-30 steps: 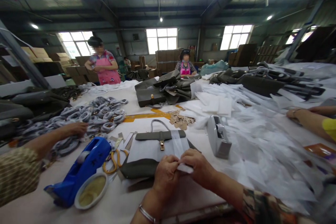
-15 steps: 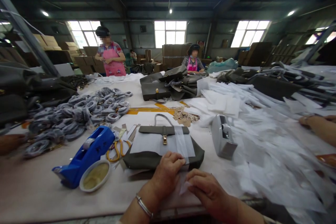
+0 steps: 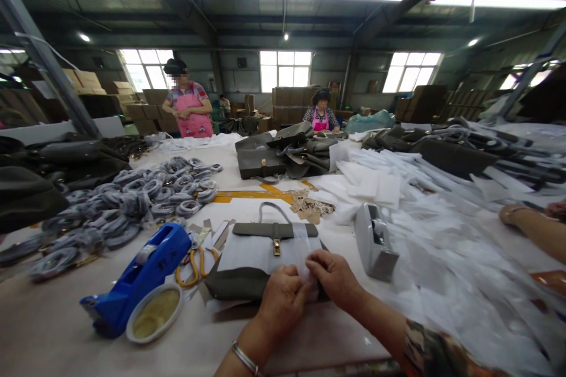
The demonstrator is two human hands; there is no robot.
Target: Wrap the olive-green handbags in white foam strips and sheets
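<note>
A dark green handbag (image 3: 239, 284) lies on the table, its handle pointing away from me. A white sheet (image 3: 252, 253) covers part of its front, below the flap and around the gold clasp (image 3: 276, 247). Over the bag's right side runs a translucent wrapping strip (image 3: 301, 240). My left hand (image 3: 283, 297) is closed on the strip's near end at the bag's lower edge. Just right of it, my right hand (image 3: 333, 277) pinches the same strip over the bag. The fingertips of both hands are close together.
A blue tape dispenser (image 3: 137, 277), a bowl (image 3: 155, 313) and yellow-handled scissors (image 3: 189, 268) lie left. At right stand a grey tape dispenser (image 3: 375, 241) and heaped white wrapping (image 3: 442, 259). Coiled straps (image 3: 128, 203) and more bags (image 3: 283, 153) lie beyond. Another person's arm (image 3: 530, 230) reaches in from the right.
My right hand has moved up from the table's near side onto the bag, with the strip's end. My left hand has curled more tightly. The view has tilted slightly upward.
</note>
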